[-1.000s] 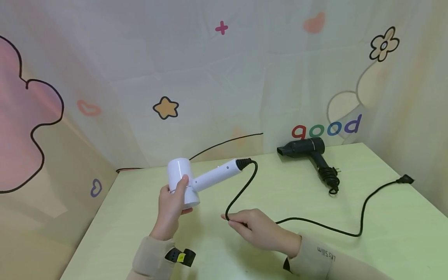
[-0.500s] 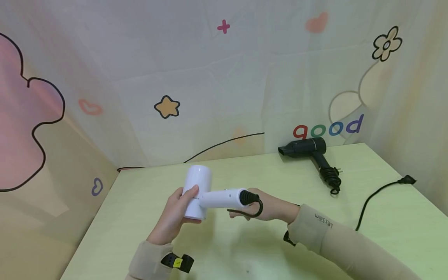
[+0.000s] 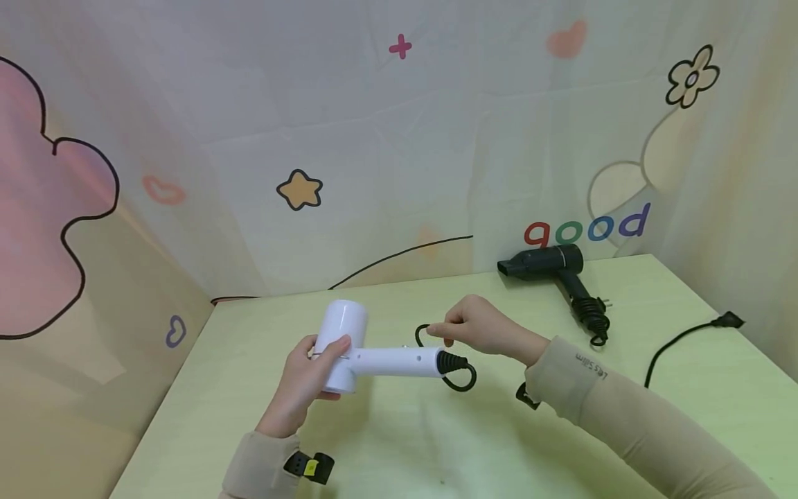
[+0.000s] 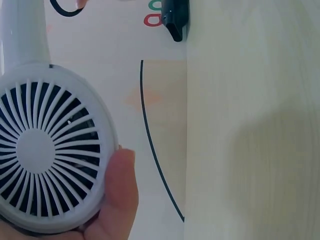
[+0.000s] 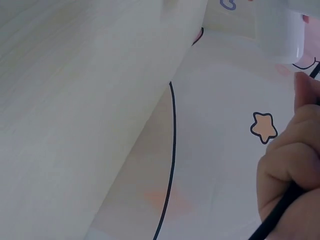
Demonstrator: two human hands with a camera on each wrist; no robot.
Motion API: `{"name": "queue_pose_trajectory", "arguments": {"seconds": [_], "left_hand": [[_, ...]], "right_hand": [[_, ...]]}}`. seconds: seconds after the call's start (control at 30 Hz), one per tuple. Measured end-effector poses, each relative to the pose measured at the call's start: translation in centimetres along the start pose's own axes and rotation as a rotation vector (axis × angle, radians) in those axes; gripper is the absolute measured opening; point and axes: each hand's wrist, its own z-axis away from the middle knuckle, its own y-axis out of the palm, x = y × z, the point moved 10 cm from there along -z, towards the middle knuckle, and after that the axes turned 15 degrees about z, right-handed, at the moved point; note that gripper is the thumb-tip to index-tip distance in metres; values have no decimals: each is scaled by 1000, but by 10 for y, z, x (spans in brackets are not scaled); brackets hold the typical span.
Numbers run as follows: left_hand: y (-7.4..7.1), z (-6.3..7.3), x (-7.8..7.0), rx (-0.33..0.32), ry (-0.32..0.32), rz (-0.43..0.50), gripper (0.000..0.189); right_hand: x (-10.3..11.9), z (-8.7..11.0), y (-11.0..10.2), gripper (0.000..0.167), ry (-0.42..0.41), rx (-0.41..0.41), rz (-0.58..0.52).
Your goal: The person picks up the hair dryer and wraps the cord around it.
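My left hand (image 3: 309,371) grips the white hair dryer (image 3: 395,362) around its barrel, thumb across the front, with the handle pointing right. In the left wrist view the dryer's slotted round grille (image 4: 36,151) faces the camera. Just behind the handle's end, my right hand (image 3: 483,326) pinches the dryer's black cord (image 3: 421,335), which loops below the handle and up behind it. The right wrist view shows curled fingers (image 5: 292,162) with the cord (image 5: 272,220) running through them.
A black hair dryer (image 3: 541,264) lies at the back right of the table (image 3: 249,388), its cord wound round the handle. Near the right edge lies the white dryer's plug (image 3: 727,320). A printed curtain (image 3: 349,104) stands behind the table.
The right hand, holding the cord, has risen from below the handle to behind it, looping the cord. The white dryer has lowered and turned so its handle lies nearly level.
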Motion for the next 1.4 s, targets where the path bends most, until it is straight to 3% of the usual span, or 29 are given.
{"name": "queue_pose_trajectory", "arguments": {"seconds": [0.17,0.4,0.77,1.13,1.4], "left_hand": [[-5,-1,1,-43,12,-51,69],[-11,1,-1,-107,53,-134,77],[-21,0,-11,-242,107,-247,80],[-26,-2,-16,-305,140,-178,80],[-22,-7,-8,-266,75,-43,83]], "right_hand": [[-2,6,-13,40,24,-8,-34],[8,15,-22,40,-26,24,-76],[20,33,-8,38,-81,141,-225],[36,43,16,39,-201,165,-413],[38,43,36,40,-231,215,-496]]}}
